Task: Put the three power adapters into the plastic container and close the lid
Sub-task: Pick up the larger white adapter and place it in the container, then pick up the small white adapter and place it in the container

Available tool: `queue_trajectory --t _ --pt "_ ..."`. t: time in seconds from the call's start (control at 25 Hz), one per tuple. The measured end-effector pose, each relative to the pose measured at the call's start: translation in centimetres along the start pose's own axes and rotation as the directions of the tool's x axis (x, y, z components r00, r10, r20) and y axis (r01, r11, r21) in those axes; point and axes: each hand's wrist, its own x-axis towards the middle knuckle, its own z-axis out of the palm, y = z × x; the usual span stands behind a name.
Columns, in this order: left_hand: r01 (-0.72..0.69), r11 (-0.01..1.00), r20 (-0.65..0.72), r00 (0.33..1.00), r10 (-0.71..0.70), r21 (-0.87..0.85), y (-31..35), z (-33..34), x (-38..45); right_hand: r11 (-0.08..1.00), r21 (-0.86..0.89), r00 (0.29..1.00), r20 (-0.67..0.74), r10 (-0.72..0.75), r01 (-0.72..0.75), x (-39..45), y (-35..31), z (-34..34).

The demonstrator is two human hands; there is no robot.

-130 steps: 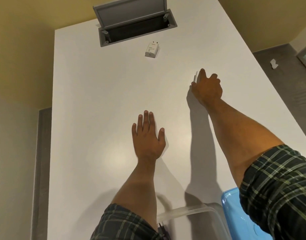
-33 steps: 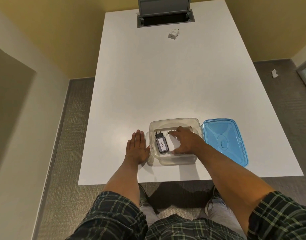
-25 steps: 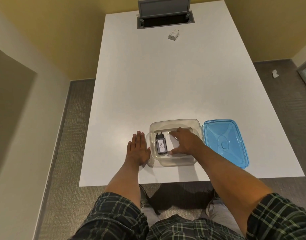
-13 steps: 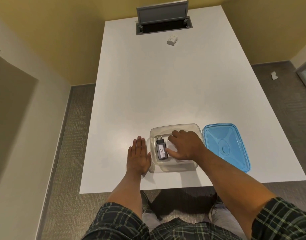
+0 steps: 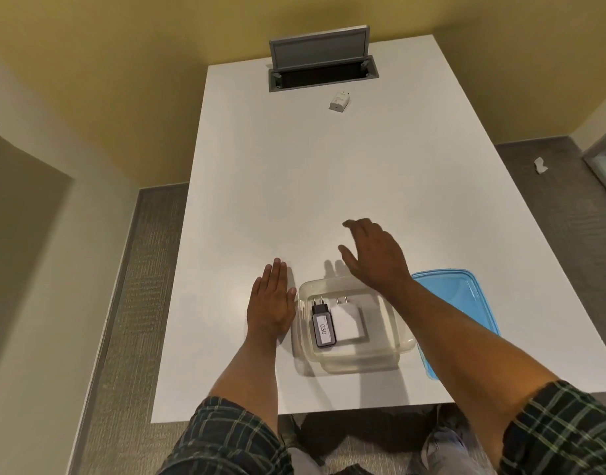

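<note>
The clear plastic container (image 5: pixel 402 347) stands near the table's front edge. Inside it lie a black adapter (image 5: pixel 322 325) with a white label and a white adapter (image 5: pixel 348 322), side by side, prongs pointing away. A third white adapter (image 5: pixel 339 101) lies far off near the table's back edge. The blue lid (image 5: pixel 462 303) rests flat on the table right of the container. My left hand (image 5: pixel 272 305) lies flat on the table, just left of the container. My right hand (image 5: pixel 373 257) hovers empty above the container's far rim, fingers spread.
A grey cable box (image 5: pixel 322 68) with its flap raised is set into the white table (image 5: pixel 329 186) at the back, just behind the far adapter. A scrap of white paper (image 5: pixel 539 165) lies on the carpet to the right.
My right hand has let go of the white adapter inside the container and lifted out, moving away over the far rim. The left hand has stayed flat.
</note>
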Motion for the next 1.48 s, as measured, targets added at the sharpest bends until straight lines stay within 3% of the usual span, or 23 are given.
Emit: queue_trajectory --t 0.2,0.4,0.56,0.92,1.24,1.4,1.48 --pt "-0.05 0.994 0.105 0.994 0.04 0.092 -0.2 -1.2 5.6 0.964 -0.051 0.934 0.236 0.267 -0.262 4.1 2.2 0.8" --pt "-0.082 0.996 0.136 0.988 0.076 0.035 0.3 -0.6 9.5 0.947 -0.036 0.868 0.392 0.306 -0.318 7.8 3.3 3.2" --pt "-0.062 0.998 0.102 0.993 0.059 0.025 1.3 0.3 12.4 0.958 -0.076 0.845 0.456 0.28 -0.276 11.5 3.8 5.0" --pt "-0.085 0.996 -0.17 0.982 0.084 0.002 3.6 0.6 21.7 0.969 -0.093 0.88 0.408 0.246 -0.228 20.8 7.4 9.4" --pt "-0.141 0.99 -0.219 0.965 0.144 0.029 3.8 0.2 27.9 0.958 -0.215 0.898 0.356 0.258 -0.191 29.5 9.8 11.4" --pt "-0.116 0.993 -0.246 0.962 0.116 0.013 4.0 -0.1 30.2 0.937 -0.345 0.889 0.409 0.208 -0.06 34.1 10.5 11.0" --pt "-0.102 0.995 -0.253 0.962 0.099 0.004 4.2 -0.2 31.3 0.929 -0.358 0.877 0.41 0.249 -0.096 36.1 11.0 11.1"
